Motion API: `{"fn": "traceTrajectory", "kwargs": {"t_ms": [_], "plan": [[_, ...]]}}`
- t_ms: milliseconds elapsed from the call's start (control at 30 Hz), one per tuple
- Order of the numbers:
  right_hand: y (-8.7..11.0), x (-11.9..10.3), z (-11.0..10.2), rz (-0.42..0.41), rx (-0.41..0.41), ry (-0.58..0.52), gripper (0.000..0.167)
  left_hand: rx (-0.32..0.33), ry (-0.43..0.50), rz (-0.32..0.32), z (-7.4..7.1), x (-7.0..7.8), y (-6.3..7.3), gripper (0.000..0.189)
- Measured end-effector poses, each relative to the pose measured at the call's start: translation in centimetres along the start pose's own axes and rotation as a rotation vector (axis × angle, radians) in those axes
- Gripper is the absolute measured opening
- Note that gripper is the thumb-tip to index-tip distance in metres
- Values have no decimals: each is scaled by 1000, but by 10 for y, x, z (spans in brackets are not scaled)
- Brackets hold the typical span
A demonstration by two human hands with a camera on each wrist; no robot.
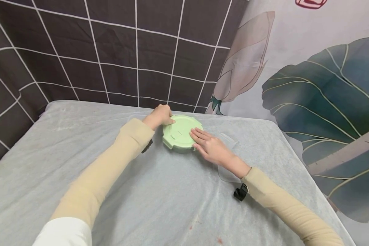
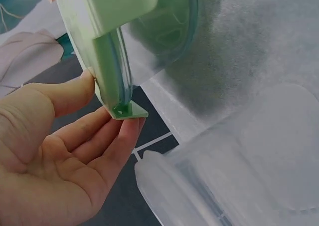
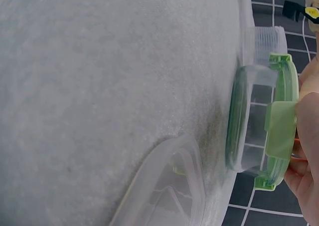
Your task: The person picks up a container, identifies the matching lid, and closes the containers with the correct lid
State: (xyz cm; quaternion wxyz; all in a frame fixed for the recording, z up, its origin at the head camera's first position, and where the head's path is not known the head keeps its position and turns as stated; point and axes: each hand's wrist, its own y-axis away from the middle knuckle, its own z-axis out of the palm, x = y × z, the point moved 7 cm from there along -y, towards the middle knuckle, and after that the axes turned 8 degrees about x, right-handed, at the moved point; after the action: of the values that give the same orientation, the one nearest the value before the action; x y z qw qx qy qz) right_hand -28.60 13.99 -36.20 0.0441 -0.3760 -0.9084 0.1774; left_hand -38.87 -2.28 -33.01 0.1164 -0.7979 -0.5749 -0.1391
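Observation:
A round clear food container [image 3: 259,94] with a green lid [image 1: 180,131] stands on the cloth-covered table. Its lid has side clips; one clip [image 3: 280,131] hangs down over the wall, while another [image 2: 134,112] juts outward. My left hand [image 1: 160,115] grips the lid's far left edge, thumb on top and fingertips under the jutting clip, as the left wrist view shows. From the right, my right hand [image 1: 212,147] lies across the lid with its fingers straight, pressing on the top.
A clear plastic box [image 3: 174,186] lies by my right wrist. Another clear plastic container [image 2: 239,161] is beside my left hand, near the back edge. Dark gridded cloth [image 1: 117,51] hangs behind the table, with a leaf-patterned curtain [image 1: 319,95] at the right.

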Motion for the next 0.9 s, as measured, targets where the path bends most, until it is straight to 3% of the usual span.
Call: {"fn": "traceTrajectory", "kwargs": {"t_ms": [133,333,567,900], "plan": [[-1,0,1,7,-3,-6,49,-15,12,-5,0,-3,-3,44],[-2,2,1,0,11,-11,49,-47,9,-25,-1,-5,-4,25],[0,1,0,-24,41,-10,48,-93,89,-95,3,-13,-8,39],[1,1,1,-29,51,-11,49,-85,144,-117,3,-21,-9,42]]}}
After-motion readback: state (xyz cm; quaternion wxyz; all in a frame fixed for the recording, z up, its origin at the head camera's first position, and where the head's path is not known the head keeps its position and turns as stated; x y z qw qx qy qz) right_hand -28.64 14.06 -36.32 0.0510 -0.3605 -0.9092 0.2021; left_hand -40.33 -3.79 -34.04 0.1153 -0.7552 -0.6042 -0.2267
